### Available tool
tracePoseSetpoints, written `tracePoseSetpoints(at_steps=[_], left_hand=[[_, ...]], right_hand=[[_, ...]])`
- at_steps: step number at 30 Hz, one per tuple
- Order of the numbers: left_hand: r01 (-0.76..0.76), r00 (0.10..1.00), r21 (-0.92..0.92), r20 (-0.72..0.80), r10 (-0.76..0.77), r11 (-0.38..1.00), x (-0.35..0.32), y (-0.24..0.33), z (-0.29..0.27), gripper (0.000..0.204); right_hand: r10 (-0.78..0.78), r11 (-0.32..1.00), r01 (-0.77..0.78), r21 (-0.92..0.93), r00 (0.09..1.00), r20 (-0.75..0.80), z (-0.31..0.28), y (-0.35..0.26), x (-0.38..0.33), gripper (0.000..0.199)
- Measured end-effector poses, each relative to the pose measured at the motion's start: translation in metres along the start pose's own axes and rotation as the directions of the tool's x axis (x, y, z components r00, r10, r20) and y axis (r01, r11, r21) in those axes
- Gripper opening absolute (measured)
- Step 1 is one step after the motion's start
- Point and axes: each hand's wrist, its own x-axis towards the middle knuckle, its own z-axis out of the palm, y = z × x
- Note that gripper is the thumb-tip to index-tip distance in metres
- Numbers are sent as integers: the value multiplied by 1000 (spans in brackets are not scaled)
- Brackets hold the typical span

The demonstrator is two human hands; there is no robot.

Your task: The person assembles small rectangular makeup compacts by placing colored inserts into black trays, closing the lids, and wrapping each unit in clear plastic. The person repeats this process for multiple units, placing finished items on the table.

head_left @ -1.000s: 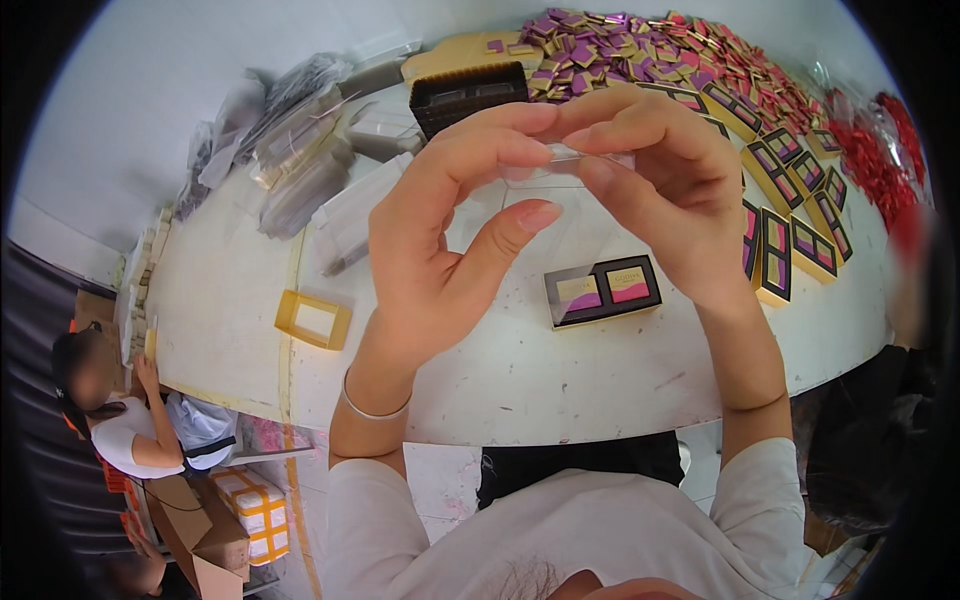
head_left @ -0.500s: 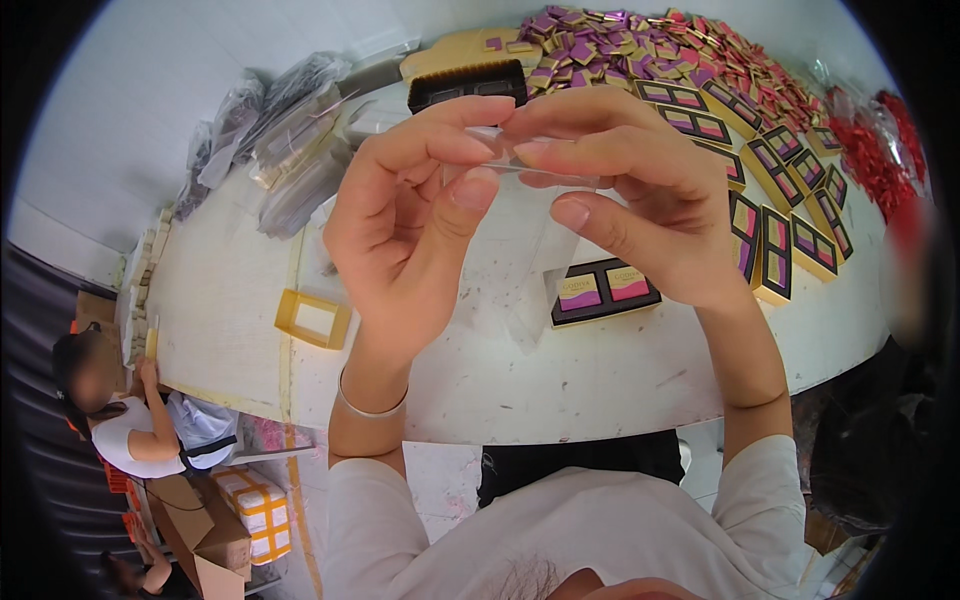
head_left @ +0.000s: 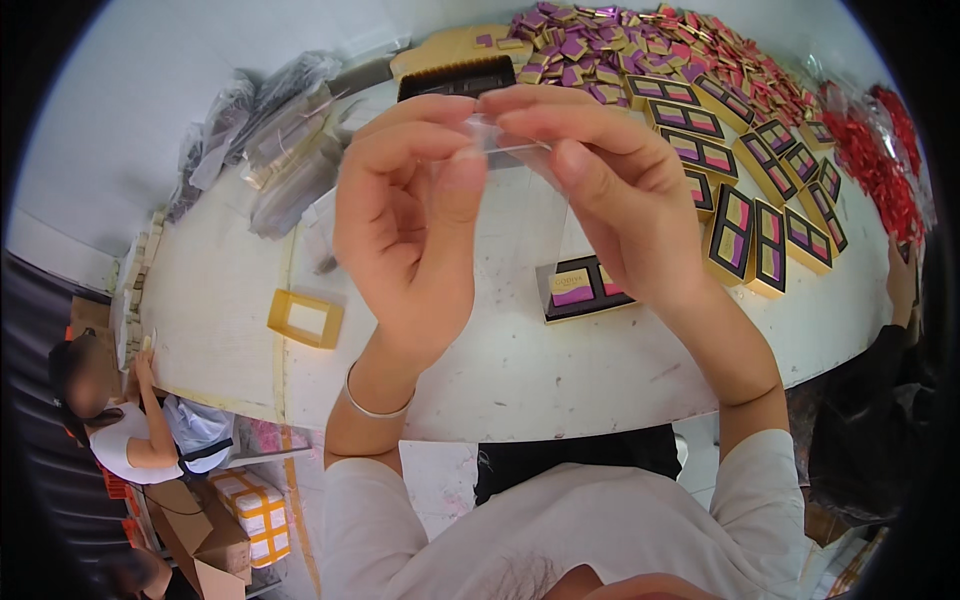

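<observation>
Between my raised hands is a thin sheet of clear plastic with a fold along its top; its full shape is hard to make out. My left hand point(head_left: 410, 225) pinches the left side of the clear plastic point(head_left: 512, 153) between thumb and fingers. At its right side, my right hand point(head_left: 625, 185) is closed with thumb and fingertips on it. Below the right hand lies a black two-compartment tray point(head_left: 592, 311) in a gold base, holding small square pieces wrapped in gold, purple and pink. My right hand and wrist partly cover it.
An open gold sleeve point(head_left: 283, 322) lies left. Filled gold boxes point(head_left: 768, 250) stand at the right, below a wrapped-piece heap point(head_left: 600, 60). Black trays point(head_left: 480, 72), plastic stacks point(head_left: 290, 165) and red shreds point(head_left: 880, 165) line the back. One person point(head_left: 145, 440) sits left; another's hand point(head_left: 903, 275) reaches in right.
My right thumb has come up onto the plastic, and my right hand has shifted left, covering more of the tray. Another person's hand has appeared at the right edge.
</observation>
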Motion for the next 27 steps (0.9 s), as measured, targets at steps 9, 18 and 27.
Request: tracePoseSetpoints(at_steps=[9, 18, 27], left_hand=[[-122, 992, -30, 16, 123, 992, 8, 5, -10, 48], [219, 946, 242, 183, -266, 945, 4, 35, -45, 66], [434, 866, 131, 213, -453, 891, -12, 13, -51, 66]], right_hand=[[-354, 508, 441, -740, 890, 287, 4, -13, 3, 48], [-10, 91, 400, -912, 916, 400, -3, -45, 3, 69], [45, 33, 327, -944, 944, 328, -12, -31, -13, 53]])
